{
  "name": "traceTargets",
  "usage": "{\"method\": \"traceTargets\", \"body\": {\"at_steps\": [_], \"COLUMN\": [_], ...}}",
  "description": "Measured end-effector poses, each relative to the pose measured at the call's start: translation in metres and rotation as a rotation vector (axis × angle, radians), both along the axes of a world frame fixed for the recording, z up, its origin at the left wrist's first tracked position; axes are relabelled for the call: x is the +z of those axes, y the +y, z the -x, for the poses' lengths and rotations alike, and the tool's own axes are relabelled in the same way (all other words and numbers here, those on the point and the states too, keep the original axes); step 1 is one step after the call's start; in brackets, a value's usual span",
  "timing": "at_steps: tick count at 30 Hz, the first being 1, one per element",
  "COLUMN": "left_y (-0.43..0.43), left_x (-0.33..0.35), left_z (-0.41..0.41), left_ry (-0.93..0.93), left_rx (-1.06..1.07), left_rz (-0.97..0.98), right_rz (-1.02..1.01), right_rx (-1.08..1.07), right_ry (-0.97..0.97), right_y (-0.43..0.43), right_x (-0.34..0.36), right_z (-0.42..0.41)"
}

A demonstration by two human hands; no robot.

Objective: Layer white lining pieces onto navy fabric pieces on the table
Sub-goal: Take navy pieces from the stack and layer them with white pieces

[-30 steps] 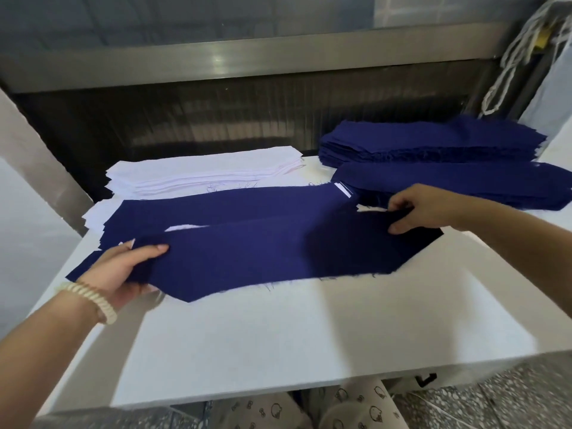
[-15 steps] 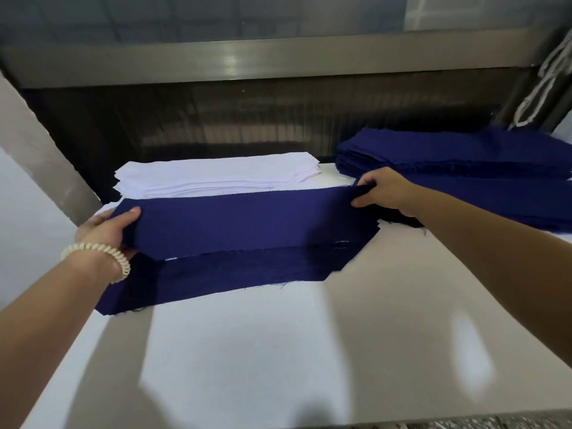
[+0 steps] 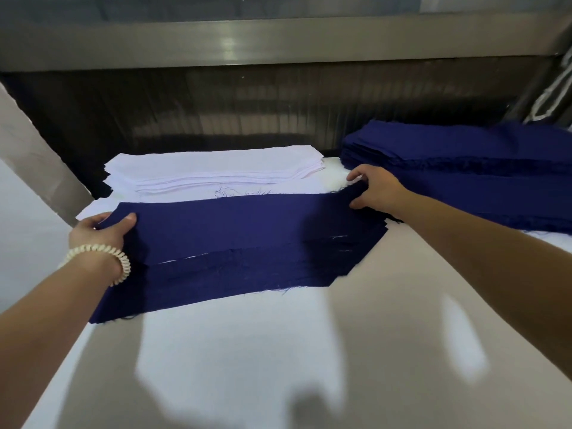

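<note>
Navy fabric piece (image 3: 247, 224), held at both ends, lies across the middle of the table (image 3: 278, 351), overlapping a second navy piece (image 3: 216, 283) closer to the near edge. A thin white sliver shows between the two. The left hand (image 3: 99, 230) grips its left end, thumb on top and fingers curled under, while the right hand (image 3: 376, 188) pinches its right end. A white lining stack (image 3: 213, 168) sits at the far edge, left of centre, and a thick navy stack (image 3: 464, 150) fills the far right corner. Judging by those piles, the layering looks far from done: no lining covers the top piece, and many remain. No brand or label is legible, and faint scribbles on the table by the lining cannot be read.
</note>
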State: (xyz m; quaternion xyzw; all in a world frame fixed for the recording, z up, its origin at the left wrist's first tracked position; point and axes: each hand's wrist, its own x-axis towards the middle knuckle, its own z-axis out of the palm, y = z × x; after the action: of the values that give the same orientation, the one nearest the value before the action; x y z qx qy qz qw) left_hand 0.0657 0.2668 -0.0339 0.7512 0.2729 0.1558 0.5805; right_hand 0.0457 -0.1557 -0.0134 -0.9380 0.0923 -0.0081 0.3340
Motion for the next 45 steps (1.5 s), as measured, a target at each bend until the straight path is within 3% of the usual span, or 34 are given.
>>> {"method": "traceTargets", "body": {"at_steps": [6, 9, 11, 14, 21, 28, 34, 37, 45], "left_y": [-0.014, -0.022, -0.030, -0.048, -0.122, -0.196, -0.218, -0.216, -0.217], "left_x": [0.002, 0.007, 0.009, 0.008, 0.005, 0.001, -0.007, -0.012, -0.011], "left_z": [0.001, 0.005, 0.007, 0.011, 0.020, 0.030, 0.036, 0.036, 0.034], "left_ry": [-0.003, 0.095, 0.081, 0.064, -0.159, -0.249, -0.211, -0.161, -0.102], "left_rx": [0.102, 0.199, 0.183, 0.084, -0.232, -0.501, -0.670, -0.696, -0.712], "left_rz": [-0.179, -0.394, -0.398, -0.382, -0.289, -0.138, -0.177, -0.207, -0.244], "right_rz": [0.104, 0.207, 0.243, 0.307, 0.525, 0.501, 0.553, 0.445, -0.167], "right_rx": [0.040, 0.024, -0.025, -0.075, -0.069, 0.015, 0.027, -0.067, -0.292], "right_ry": [-0.032, -0.137, -0.204, -0.193, 0.078, 0.031, 0.078, -0.002, -0.191], "right_y": [-0.001, -0.005, -0.012, -0.026, -0.052, -0.061, -0.063, -0.068, -0.084], "right_x": [0.001, 0.002, 0.003, 0.002, -0.004, 0.005, 0.010, 0.008, 0.000], "right_z": [0.005, 0.011, 0.016, 0.024, 0.040, 0.042, 0.041, 0.040, 0.037]}}
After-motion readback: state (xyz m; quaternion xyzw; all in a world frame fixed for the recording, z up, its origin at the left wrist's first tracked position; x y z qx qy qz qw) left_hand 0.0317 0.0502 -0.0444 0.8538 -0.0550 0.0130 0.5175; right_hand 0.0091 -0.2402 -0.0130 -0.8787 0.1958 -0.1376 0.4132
